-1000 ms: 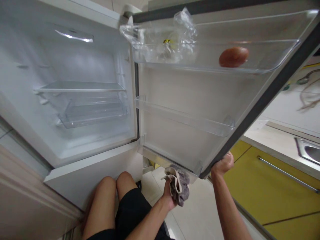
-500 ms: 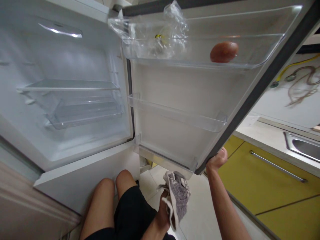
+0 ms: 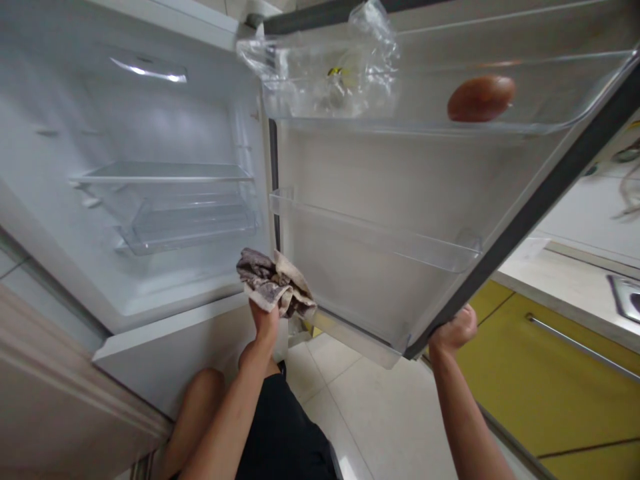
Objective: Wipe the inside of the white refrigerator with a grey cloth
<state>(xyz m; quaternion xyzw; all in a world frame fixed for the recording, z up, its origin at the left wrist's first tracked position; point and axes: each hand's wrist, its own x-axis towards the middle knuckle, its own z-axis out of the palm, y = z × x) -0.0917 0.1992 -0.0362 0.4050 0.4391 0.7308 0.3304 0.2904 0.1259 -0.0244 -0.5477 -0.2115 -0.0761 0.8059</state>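
Note:
My left hand [image 3: 264, 321] is closed on a crumpled grey and white cloth [image 3: 273, 283], held up in front of the hinge side of the open fridge door [image 3: 370, 163]. Whether the cloth touches the lower door edge, I cannot tell. My right hand [image 3: 456, 330] grips the outer lower corner of that door, its fingers wrapped round the edge and partly hidden. Left of the door, the fridge compartment [image 3: 165, 283] stands open and lit, with a glass shelf [image 3: 165, 171] and a clear drawer [image 3: 195, 227] inside.
The top door bin [image 3: 415, 123] holds a clear plastic bag [image 3: 345, 73] and a reddish-brown egg-shaped object [image 3: 481, 99]. A clear middle bin [image 3: 380, 233] crosses the door. Yellow cabinets [image 3: 515, 360] stand under a counter [image 3: 565, 280] at right, with a sink [image 3: 625, 293].
My left hand has lifted the cloth up and to the left, from above the floor to beside the door's hinge side. My right hand stays on the door corner. The view has shifted slightly left.

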